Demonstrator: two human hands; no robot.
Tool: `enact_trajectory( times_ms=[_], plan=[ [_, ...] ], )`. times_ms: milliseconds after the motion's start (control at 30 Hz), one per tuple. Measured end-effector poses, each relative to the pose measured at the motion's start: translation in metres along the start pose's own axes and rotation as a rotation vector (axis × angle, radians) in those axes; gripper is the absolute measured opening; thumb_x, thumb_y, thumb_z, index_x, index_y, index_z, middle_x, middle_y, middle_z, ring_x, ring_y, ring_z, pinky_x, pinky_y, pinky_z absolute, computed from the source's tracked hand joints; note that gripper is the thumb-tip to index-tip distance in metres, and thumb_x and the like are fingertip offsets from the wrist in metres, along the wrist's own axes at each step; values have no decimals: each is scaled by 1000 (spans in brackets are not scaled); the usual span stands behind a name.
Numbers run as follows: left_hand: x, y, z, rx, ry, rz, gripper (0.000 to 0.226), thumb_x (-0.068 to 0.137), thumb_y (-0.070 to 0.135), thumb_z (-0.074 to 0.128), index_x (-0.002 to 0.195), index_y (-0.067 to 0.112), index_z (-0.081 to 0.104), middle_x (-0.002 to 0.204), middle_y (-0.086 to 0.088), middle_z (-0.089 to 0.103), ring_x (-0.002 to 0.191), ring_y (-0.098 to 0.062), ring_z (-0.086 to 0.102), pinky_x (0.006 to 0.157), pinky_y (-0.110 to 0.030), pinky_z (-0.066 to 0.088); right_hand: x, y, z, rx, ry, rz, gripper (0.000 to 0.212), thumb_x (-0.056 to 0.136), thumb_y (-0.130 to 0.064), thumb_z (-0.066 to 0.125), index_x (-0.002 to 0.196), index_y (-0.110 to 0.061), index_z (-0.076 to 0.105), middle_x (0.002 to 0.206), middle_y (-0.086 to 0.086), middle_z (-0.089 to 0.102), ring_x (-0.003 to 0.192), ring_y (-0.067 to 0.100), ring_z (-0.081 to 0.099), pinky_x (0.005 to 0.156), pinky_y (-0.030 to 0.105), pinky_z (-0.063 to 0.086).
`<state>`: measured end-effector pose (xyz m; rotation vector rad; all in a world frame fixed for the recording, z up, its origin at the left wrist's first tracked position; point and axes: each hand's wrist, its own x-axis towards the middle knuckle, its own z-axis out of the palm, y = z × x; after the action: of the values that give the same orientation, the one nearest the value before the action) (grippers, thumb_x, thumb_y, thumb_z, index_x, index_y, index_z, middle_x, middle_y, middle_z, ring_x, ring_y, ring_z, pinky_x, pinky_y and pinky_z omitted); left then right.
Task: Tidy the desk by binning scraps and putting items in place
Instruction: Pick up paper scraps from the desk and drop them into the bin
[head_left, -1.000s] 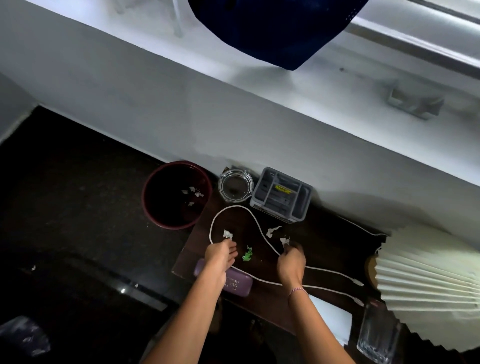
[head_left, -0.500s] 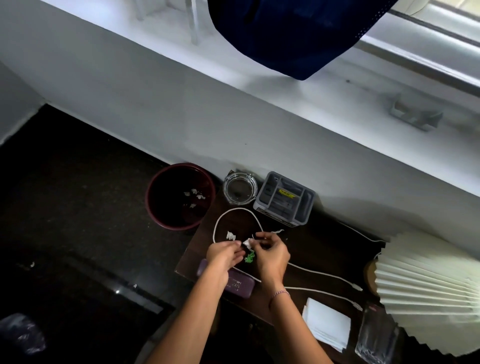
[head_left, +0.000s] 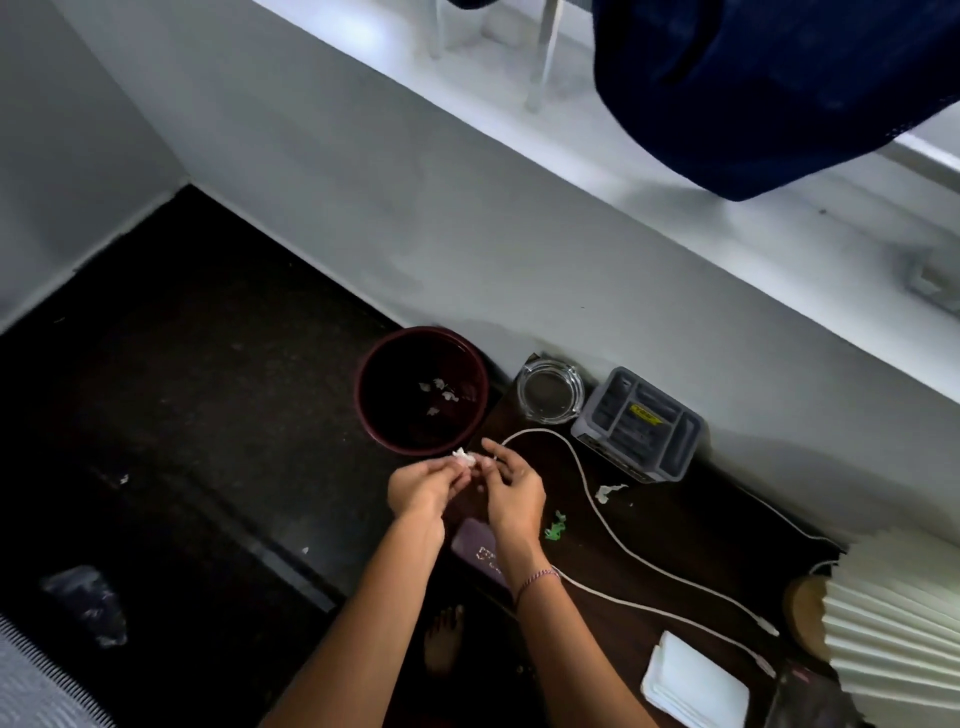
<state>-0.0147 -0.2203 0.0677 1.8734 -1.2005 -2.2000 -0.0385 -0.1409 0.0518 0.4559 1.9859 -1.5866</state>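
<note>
The left hand (head_left: 421, 488) pinches a crumpled paper wad (head_left: 464, 457) in its fingertips, held up at the left edge of the desk (head_left: 675, 530), just beside the near rim of the bin (head_left: 363, 415). The right hand (head_left: 511, 488) sits close against it with fingers loosely curled toward the wad; whether it holds a bit of paper itself I cannot tell.

The bin stands on the dark floor (head_left: 208, 415), tight against the desk's left edge and near the wall (head_left: 467, 234), with white scraps (head_left: 441, 395) lying in its bottom. Along the desk's back edge, a glass ashtray (head_left: 550, 392) and a grey organiser (head_left: 639, 423) stand side by side at the wall.

A white cable (head_left: 587, 478) loops from the hands across the middle of the desk. A torn white scrap (head_left: 608, 491) lies just right of it, a green scrap (head_left: 556, 531) just left. A purple case (head_left: 472, 545) lies at the near left edge, partly under the right wrist. A stack of paper (head_left: 696, 686) and a pleated lampshade (head_left: 893, 634) fill the near right end; bare wood shows between cable and organiser.
</note>
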Motion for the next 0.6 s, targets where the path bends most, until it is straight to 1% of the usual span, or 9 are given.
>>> enact_trajectory(
  times_ms=[33, 67, 133, 167, 233, 333, 467, 533, 600],
  plan=[
    [3, 10, -3, -34, 25, 30, 22, 82, -14, 58, 103, -17, 62, 106, -35, 64, 50, -12, 67, 55, -16, 57, 0, -5, 10, 61, -31, -9, 27, 93, -4, 50, 116, -14, 62, 98, 2, 71, 85, 4, 67, 75, 13, 54],
    [7, 21, -5, -66, 44, 55, 24, 83, -13, 57, 106, -16, 61, 110, -35, 62, 63, -19, 68, 61, -21, 59, 2, -10, 18, 99, -43, -23, 29, 95, -4, 47, 120, -13, 59, 102, 2, 70, 88, 5, 67, 75, 14, 54],
    [17, 42, -9, -108, 67, 81, 29, 87, -10, 53, 115, -14, 56, 117, -33, 60, 89, -29, 65, 79, -29, 54, 6, -19, 31, 112, -35, -55, 32, 96, -5, 43, 125, -13, 54, 111, 2, 66, 95, 9, 64, 80, 19, 53],
    [23, 50, -11, -106, 74, 81, 30, 90, -7, 50, 119, -13, 54, 120, -32, 59, 98, -32, 64, 85, -31, 52, 8, -22, 34, 113, -23, -65, 33, 97, -5, 42, 127, -13, 53, 113, 2, 65, 98, 10, 63, 82, 21, 52],
    [33, 61, -14, -85, 79, 59, 33, 93, -2, 45, 125, -10, 51, 127, -29, 56, 113, -35, 60, 90, -34, 49, 13, -25, 36, 113, 0, -74, 33, 97, -5, 42, 127, -14, 53, 114, 2, 64, 101, 12, 61, 84, 22, 51],
    [43, 61, -17, -54, 76, -13, 37, 96, 6, 42, 130, -7, 47, 134, -24, 53, 122, -34, 55, 95, -36, 47, 20, -23, 32, 88, 40, -76, 33, 96, -3, 41, 124, -14, 55, 115, 2, 62, 100, 10, 61, 80, 18, 51],
    [46, 42, -20, -9, 53, -90, 39, 96, 9, 42, 133, -5, 45, 136, -23, 51, 123, -33, 54, 97, -36, 45, 22, -10, 15, 16, 117, -47, 34, 94, 0, 41, 119, -15, 60, 118, 1, 60, 92, 4, 59, 88, 22, 50],
    [44, 29, -17, 20, 30, -124, 40, 96, 10, 42, 133, -5, 45, 136, -23, 52, 123, -32, 54, 96, -35, 45, 21, -2, 1, -70, 159, -42, 35, 94, 0, 41, 117, -16, 62, 119, 1, 57, 91, 8, 60, 87, 23, 49],
    [39, 17, -13, 53, -4, -152, 41, 96, 11, 43, 134, -6, 43, 137, -23, 51, 124, -32, 53, 96, -34, 44, 20, 6, -14, -203, 212, -62, 34, 92, 3, 42, 114, -12, 64, 123, 6, 54, 102, 17, 60, 93, 27, 48]
  ],
)
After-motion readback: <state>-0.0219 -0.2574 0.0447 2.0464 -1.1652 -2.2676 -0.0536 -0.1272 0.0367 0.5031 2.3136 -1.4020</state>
